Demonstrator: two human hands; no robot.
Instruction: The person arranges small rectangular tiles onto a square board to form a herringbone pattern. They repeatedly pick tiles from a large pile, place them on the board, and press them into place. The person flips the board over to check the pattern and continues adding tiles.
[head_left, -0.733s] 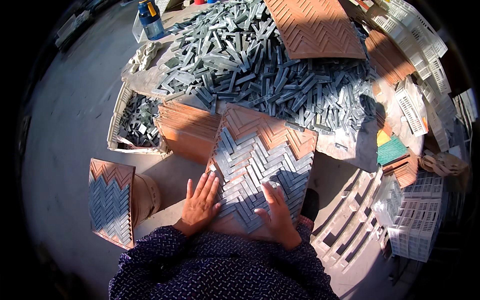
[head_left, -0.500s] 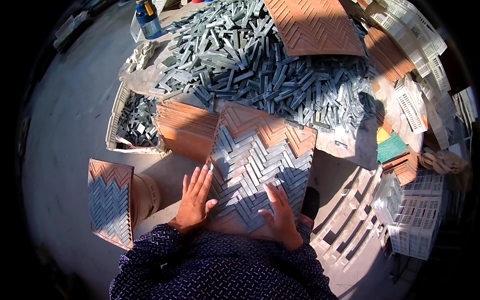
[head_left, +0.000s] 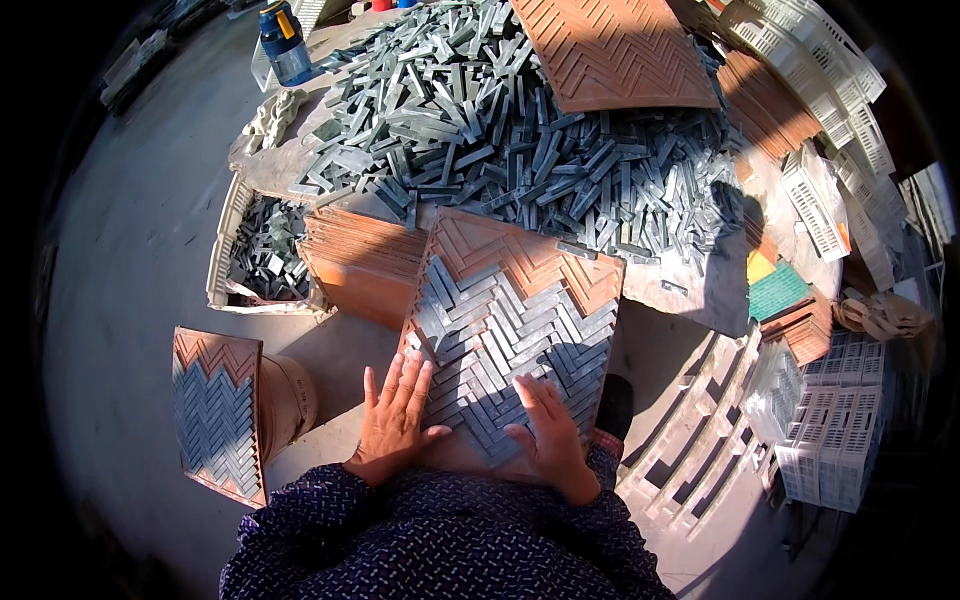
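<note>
A terracotta-coloured herringbone tray (head_left: 465,232) leans in front of me, its far edge against the table. Grey stone strips (head_left: 497,335) fill most of its slots in zigzag rows; slots along the far end are bare. My left hand (head_left: 394,415) lies flat with fingers stretched at the tray's left edge, thumb toward the strips. My right hand (head_left: 548,430) is over the near right part of the strips, fingers extended and thumb apart. Neither hand grips anything. One loose grey strip (head_left: 577,250) rests across the tray's far right edge.
A big heap of grey strips (head_left: 480,130) covers the table, with an unfilled tray (head_left: 620,50) on top. Stacked trays (head_left: 360,265) and a crate of strips (head_left: 232,240) stand left. Another filled tray (head_left: 215,410) leans on a drum (head_left: 288,395). A wooden pallet (head_left: 690,430) lies right.
My left hand has slid down the tray's left edge toward me. My right hand has shifted slightly left, its fingers still extended. The view has moved a little.
</note>
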